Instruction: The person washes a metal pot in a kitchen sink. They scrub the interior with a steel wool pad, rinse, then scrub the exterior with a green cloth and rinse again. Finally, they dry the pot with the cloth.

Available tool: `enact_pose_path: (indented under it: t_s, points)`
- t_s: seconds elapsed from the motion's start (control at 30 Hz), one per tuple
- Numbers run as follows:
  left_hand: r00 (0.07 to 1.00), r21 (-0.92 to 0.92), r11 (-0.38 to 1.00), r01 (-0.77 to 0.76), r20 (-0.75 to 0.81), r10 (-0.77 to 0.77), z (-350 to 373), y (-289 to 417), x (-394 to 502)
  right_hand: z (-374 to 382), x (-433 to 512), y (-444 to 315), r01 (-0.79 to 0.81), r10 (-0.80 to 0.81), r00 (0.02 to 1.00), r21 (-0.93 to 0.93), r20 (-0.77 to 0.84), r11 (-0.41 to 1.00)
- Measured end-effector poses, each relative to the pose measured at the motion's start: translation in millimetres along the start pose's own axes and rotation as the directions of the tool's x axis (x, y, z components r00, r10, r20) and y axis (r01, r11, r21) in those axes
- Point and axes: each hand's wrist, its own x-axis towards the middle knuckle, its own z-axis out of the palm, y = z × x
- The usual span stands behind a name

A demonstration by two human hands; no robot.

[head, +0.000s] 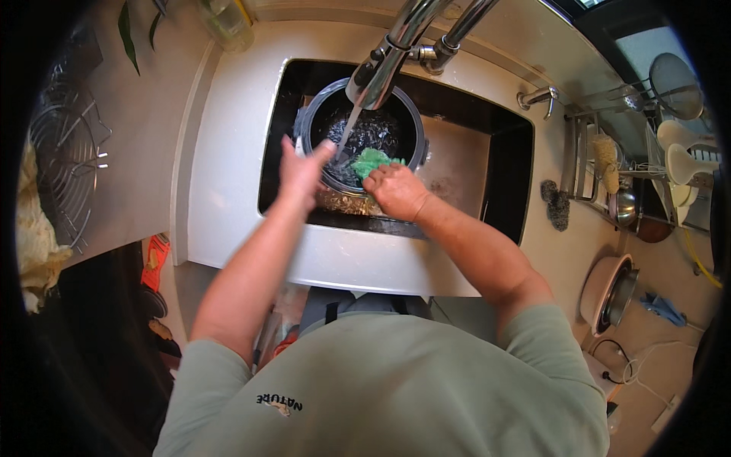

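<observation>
A round dark pot (420,123) with a grey rim stands in the left part of the sink (457,165). Water runs into it from the chrome faucet (374,80), and its surface ripples. My right hand (397,191) grips a green cloth (370,162) at the near right of the rim, partly inside the pot. My left hand (302,171), blurred, is at the pot's left side, thumb and forefinger spread. The thumb overlaps the rim; whether it touches is unclear.
A small chrome spout (537,98) stands right of the sink. Steel scrubbers (555,205) lie beside a utensil rack (582,154). Nested basins (608,294) sit farther right. On the left are a wire rack (65,165) and a clear bottle (227,25).
</observation>
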Motion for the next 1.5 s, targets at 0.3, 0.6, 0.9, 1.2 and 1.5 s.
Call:
enact_pose_path:
  t_s: [0.3, 0.6, 0.9, 1.2, 1.5]
  points:
    - [0.900, -0.053, 0.949, 0.310, 0.338, -0.275, -6.0, -43.2, 29.9, -22.5, -28.6, 21.0, 0.168, -0.168, 0.984, 0.009, 0.060, 0.986]
    - [0.942, 0.042, 0.993, 0.107, 0.316, -0.115, -1.2, 23.6, 12.5, -37.6, -17.6, 38.6, 0.270, -0.275, 0.959, -0.082, -0.065, 0.959]
    - [0.900, -0.062, 0.924, 0.377, 0.262, -0.350, -12.4, -26.5, 8.9, -53.2, -9.8, 14.8, 0.188, -0.220, 0.973, 0.317, 0.067, 0.929]
    - [0.911, 0.000, 0.960, 0.281, 0.315, -0.267, -9.4, -14.9, 0.2, -46.6, 54.4, 79.2, 0.445, -0.123, 0.871, -0.657, 0.475, 0.608]
    - [0.892, 0.037, 0.957, 0.287, 0.354, -0.281, -2.3, -22.4, 8.3, 25.9, 83.2, 8.6, -0.155, 0.077, 0.982, 0.488, 0.175, 0.859]
